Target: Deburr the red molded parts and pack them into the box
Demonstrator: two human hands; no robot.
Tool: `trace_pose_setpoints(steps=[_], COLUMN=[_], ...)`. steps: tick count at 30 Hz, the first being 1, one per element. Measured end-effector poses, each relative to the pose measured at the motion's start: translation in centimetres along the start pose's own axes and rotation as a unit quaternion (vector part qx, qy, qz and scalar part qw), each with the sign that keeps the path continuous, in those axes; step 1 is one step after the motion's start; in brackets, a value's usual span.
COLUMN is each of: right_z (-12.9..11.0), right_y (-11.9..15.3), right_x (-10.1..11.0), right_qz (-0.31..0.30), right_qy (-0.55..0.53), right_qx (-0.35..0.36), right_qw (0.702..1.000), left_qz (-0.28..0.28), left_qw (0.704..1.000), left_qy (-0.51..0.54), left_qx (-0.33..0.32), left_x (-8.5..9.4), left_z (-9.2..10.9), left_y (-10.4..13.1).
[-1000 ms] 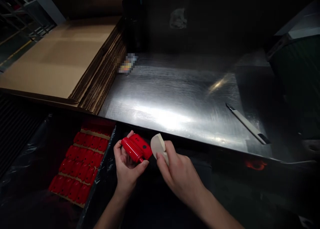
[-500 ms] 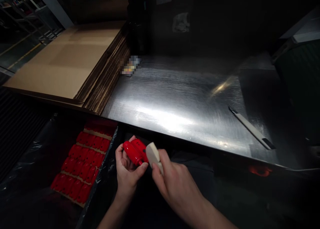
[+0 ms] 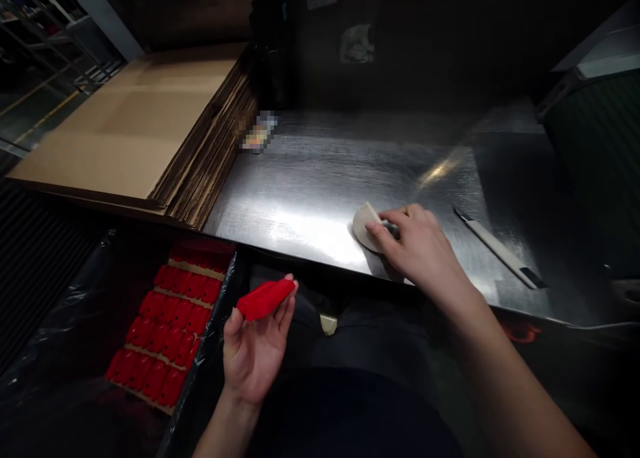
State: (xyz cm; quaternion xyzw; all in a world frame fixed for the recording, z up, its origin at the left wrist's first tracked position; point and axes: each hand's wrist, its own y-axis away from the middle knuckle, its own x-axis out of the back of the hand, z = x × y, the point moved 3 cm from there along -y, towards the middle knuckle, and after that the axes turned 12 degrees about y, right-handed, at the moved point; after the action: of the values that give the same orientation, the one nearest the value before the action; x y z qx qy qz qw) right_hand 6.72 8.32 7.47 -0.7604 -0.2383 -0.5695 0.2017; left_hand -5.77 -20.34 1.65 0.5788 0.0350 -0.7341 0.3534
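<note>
Between the fingertips and thumb of my left hand (image 3: pixel 260 351) rests a glossy red moulded part (image 3: pixel 265 299), tilted, in front of the bench edge. My right hand (image 3: pixel 417 245) grips a pale, off-white rounded pad (image 3: pixel 367 228), which looks like a felt buffing pad, low at the front of the metal bench. Whether the pad touches the bench is hard to make out. Several similar red parts (image 3: pixel 167 321) lie in rows, split by cardboard strips, in a plastic-lined box to the left.
A tall stack of cardboard sheets (image 3: pixel 130 125) stands on the left of the metal bench (image 3: pixel 300 171). On the right lies a white-handled cutter-like tool (image 3: pixel 500 248). A pixelated small item (image 3: pixel 259 133) sits beside the stack. Black plastic lining (image 3: pixel 216 305) edges the box.
My right hand has moved away from the red part, up and right to the bench, carrying the pale pad. My left hand has turned the red part and lowered slightly.
</note>
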Motion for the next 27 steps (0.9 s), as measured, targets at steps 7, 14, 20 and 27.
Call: trace_pose_setpoints(steps=[7,14,20,27], right_z=[-2.2,4.1,16.4,21.1], right_y=[6.3,18.4,20.7,16.8], right_x=[-1.5,-10.8,-13.5,-12.6], right_qz=[0.001,-0.174,0.046,0.124], right_qy=[-0.235,-0.301,-0.261,-0.2], right_qx=[0.072,-0.092,-0.392,-0.486], right_qw=[0.969,0.933,0.881,0.842], left_qz=[0.016,-0.06,-0.075,0.046], left_qw=[0.996,0.995,0.968,0.967], left_qy=[-0.081,0.008,0.084,0.037], left_qx=[-0.023,0.077,0.223,0.248], left_x=[1.8,3.2,5.5,7.6], left_z=[-0.7,-1.2,-3.7,-5.8], left_y=[0.5,-0.2,-1.3,-2.4])
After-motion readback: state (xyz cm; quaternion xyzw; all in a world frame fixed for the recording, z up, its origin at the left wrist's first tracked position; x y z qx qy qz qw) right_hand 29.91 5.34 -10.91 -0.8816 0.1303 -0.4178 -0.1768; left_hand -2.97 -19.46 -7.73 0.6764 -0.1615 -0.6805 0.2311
